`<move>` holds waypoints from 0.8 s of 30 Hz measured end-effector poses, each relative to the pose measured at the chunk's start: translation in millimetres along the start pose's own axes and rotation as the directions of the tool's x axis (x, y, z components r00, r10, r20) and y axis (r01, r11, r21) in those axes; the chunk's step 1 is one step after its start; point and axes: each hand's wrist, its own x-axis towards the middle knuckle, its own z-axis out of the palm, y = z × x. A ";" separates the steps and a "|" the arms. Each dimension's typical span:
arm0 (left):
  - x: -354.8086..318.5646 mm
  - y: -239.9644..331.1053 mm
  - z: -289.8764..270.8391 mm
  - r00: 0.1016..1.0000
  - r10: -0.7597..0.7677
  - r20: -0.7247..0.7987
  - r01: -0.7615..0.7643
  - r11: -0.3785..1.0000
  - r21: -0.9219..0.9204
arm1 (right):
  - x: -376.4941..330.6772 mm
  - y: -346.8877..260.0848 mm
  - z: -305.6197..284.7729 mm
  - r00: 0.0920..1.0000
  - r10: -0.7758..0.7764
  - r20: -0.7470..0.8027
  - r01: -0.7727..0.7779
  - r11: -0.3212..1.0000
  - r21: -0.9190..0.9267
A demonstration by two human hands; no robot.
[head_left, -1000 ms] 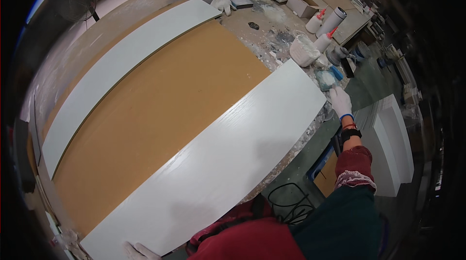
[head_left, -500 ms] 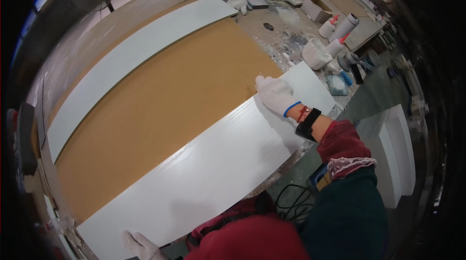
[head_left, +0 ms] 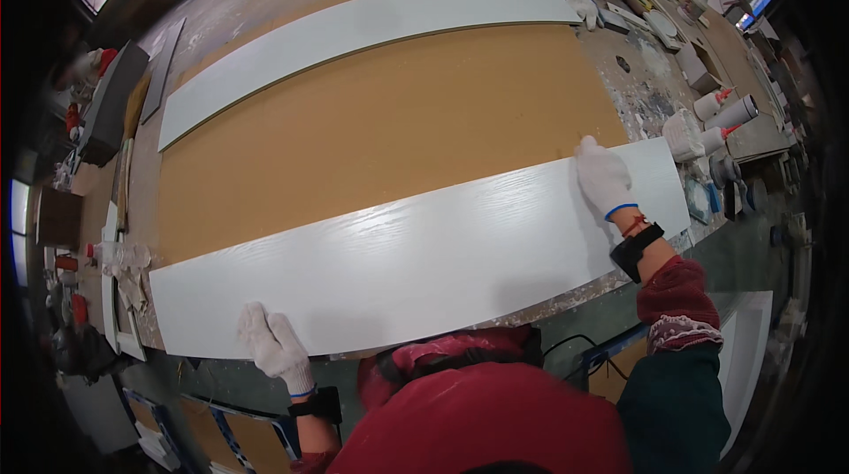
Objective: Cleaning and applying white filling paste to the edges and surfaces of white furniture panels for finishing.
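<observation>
Both gloved hands lie flat and open on the long glossy white board across the frame's lower middle: left hand at its near edge, right hand far edge. Even pressure at both ends should keep it square on the brown workbench.

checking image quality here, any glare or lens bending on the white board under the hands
Head view: the near white board carries a soft glossy sheen along its middle, not blown out; its straight edges bow from fisheye distortion, as do those of the far white board; black vignette rings the frame; left hand and right hand look sharp.
</observation>
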 end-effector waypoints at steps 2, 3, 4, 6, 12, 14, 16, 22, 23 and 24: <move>-0.3 -3.2 -1.8 0.998 0.057 -0.026 -0.056 0.998 0.036 | -2.2 -64.1 -2.1 0.988 -0.148 0.033 0.148 0.989 0.014; -0.8 -4.5 -1.1 0.998 0.055 -0.043 -0.054 0.998 0.034 | -7.6 -93.5 -9.2 0.970 -0.235 0.059 0.235 0.972 0.010; -0.4 -4.8 -1.8 0.997 0.049 -0.053 -0.047 0.998 0.039 | -14.6 -123.0 -12.3 0.944 -0.325 0.054 0.321 0.945 0.066; 2.7 -2.1 4.0 0.997 0.059 -0.056 -0.060 0.998 -0.026 | -30.4 -177.0 -18.6 0.886 -0.461 0.052 0.451 0.881 0.141; 1.0 -17.6 -14.9 0.994 0.109 -0.018 -0.109 0.993 -0.053 | -31.8 -167.5 -5.9 0.932 -0.336 -0.137 0.355 0.922 0.153; 8.1 -26.2 -29.4 0.993 0.101 0.068 -0.094 0.991 -0.097 | -8.1 -82.4 7.0 0.998 0.060 -0.025 -0.054 0.978 0.204; 15.5 -50.5 -37.4 0.956 0.198 0.214 -0.162 0.971 -0.175 | -8.0 -9.7 14.5 0.979 0.198 -0.057 -0.193 0.978 0.074; 42.7 -147.6 -47.6 0.982 0.110 0.156 -0.097 0.992 -0.085 | -39.4 -155.4 -2.4 0.984 0.178 0.028 -0.179 0.984 0.007; 44.1 -159.3 -45.4 0.983 0.117 0.140 -0.106 0.990 -0.088 | -48.8 -203.7 -8.9 0.994 0.094 0.051 -0.096 0.995 0.018; 45.3 -164.6 -43.4 0.981 0.120 0.153 -0.104 0.989 -0.105 | -57.7 -244.1 -6.3 0.999 -0.022 0.039 0.021 0.999 0.028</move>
